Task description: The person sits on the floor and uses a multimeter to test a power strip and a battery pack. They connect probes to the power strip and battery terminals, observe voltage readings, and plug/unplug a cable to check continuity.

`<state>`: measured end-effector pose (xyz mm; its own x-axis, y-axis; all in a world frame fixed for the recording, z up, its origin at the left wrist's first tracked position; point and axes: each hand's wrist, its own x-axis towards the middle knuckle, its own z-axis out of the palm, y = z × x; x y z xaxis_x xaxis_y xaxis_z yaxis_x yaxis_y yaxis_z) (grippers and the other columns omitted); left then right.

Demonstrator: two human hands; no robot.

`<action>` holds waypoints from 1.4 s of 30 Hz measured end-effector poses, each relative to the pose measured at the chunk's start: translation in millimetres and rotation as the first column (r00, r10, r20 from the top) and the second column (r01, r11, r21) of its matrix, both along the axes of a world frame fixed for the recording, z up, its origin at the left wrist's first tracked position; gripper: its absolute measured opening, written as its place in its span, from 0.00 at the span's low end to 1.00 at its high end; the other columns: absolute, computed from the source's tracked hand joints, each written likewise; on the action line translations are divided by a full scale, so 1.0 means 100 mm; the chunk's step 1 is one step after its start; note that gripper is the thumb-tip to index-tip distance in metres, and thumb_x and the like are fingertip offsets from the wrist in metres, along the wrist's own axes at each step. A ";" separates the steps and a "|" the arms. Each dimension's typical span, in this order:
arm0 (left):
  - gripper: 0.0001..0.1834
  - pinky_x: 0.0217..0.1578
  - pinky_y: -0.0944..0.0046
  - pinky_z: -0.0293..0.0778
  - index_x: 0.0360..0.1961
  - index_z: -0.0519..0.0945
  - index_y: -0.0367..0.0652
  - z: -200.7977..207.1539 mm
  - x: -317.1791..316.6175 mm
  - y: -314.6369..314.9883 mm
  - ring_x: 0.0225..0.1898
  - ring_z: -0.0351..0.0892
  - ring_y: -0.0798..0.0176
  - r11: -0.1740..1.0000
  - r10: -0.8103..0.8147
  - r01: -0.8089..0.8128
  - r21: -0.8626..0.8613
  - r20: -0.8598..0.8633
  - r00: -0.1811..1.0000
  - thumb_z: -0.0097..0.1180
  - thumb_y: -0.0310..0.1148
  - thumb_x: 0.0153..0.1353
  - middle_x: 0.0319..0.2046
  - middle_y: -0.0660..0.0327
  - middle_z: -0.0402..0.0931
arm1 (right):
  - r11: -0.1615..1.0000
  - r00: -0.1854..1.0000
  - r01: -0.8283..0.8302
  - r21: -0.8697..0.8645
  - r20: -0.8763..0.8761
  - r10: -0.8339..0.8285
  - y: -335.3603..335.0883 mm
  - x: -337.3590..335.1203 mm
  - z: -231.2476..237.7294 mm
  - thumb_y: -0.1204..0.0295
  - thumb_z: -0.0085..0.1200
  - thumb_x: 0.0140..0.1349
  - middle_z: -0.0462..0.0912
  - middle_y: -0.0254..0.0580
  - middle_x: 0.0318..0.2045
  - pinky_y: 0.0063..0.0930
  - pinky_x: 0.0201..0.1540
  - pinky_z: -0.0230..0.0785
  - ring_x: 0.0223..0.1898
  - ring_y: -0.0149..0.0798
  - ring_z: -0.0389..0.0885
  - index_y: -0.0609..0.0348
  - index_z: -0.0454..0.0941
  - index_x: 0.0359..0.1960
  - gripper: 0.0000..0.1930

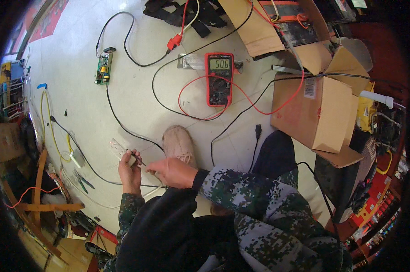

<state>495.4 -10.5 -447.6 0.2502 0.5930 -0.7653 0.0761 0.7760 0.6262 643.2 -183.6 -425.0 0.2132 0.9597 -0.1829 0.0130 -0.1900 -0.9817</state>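
Note:
My left hand [131,173] grips a white power strip [118,148] by its near end, just left of my shoe. My right hand [174,172] is closed, its fingertips meeting at the strip's near end. Between both hands shows a small dark piece [139,159], which looks like a plug; my fingers hide most of it. From a green circuit board [104,68] a black cable [118,119] runs down to my right hand. A red and black multimeter [219,79] lies face up beyond my hands, its display lit, with red and black leads attached.
My beige shoe [178,144] stands beside the hands. A red clip [174,42] joins leads at the top. An open cardboard box [300,109] stands right, another top right. Pliers [83,182], a yellow cable and a wooden frame [46,207] lie left. A loose black connector [258,130] lies near my knee.

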 end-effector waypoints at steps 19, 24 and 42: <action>0.23 0.52 0.56 0.80 0.54 0.73 0.36 1.34 1.00 -0.39 0.49 0.85 0.56 0.782 -0.506 0.492 0.382 -0.072 0.860 0.68 0.29 0.61 0.47 0.52 0.84 | 0.912 0.713 0.402 -0.077 -0.598 -0.365 0.11 0.71 0.80 0.66 0.60 0.72 0.83 0.38 0.46 0.24 0.37 0.75 0.34 0.24 0.78 0.64 0.74 0.65 0.24; 0.24 0.55 0.58 0.76 0.57 0.72 0.35 1.30 0.90 -0.34 0.52 0.82 0.58 0.762 -0.545 0.513 0.395 -0.037 0.838 0.66 0.32 0.63 0.49 0.53 0.81 | 0.935 0.742 0.315 -0.163 -0.573 -0.349 0.05 0.79 0.85 0.71 0.60 0.72 0.81 0.31 0.36 0.21 0.38 0.74 0.34 0.21 0.77 0.65 0.77 0.61 0.19; 0.37 0.25 0.66 0.69 0.62 0.69 0.35 1.25 1.01 -0.19 0.29 0.79 0.62 0.866 -0.377 0.298 0.402 0.131 0.917 0.33 0.63 0.79 0.37 0.55 0.79 | 0.853 0.609 0.502 -0.140 -0.644 -0.464 0.03 0.89 0.96 0.75 0.52 0.74 0.83 0.35 0.40 0.21 0.47 0.74 0.40 0.25 0.81 0.68 0.72 0.65 0.20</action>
<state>596.7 -29.3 -322.9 0.6092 0.6713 -0.4222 0.1353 0.4366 0.8894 732.5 -180.9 -329.1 0.4991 0.7636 -0.4095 -0.6907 0.0652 -0.7202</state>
